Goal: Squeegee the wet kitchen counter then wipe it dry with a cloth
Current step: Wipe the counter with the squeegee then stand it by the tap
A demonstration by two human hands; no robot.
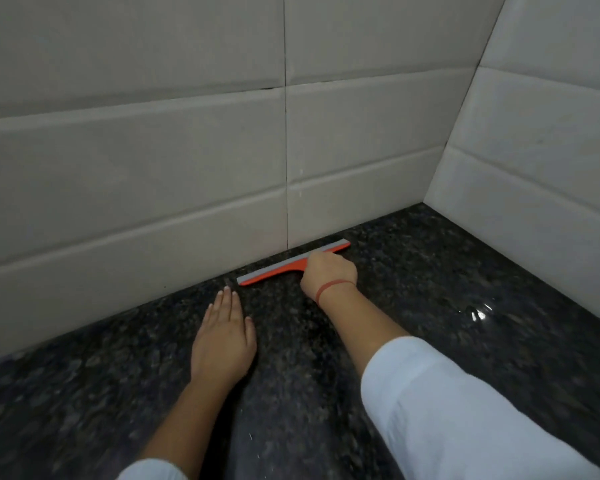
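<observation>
The orange squeegee (284, 266) lies blade-down at the counter (430, 289) back edge against the tiled wall (153, 168), right hand (328, 273) gripping its handle, left hand (224, 336) flat with fingers straight; squeegee step in hand, calling for a pull toward the front.

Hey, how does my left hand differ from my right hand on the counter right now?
The left hand lies flat, fingers straight, on the counter and holds nothing; the right hand curls round the orange squeegee. The right hand is nearer the tiled wall than the left hand. The right wrist wears a red band; the left wrist is bare. Both are down at the same dark counter.
</observation>
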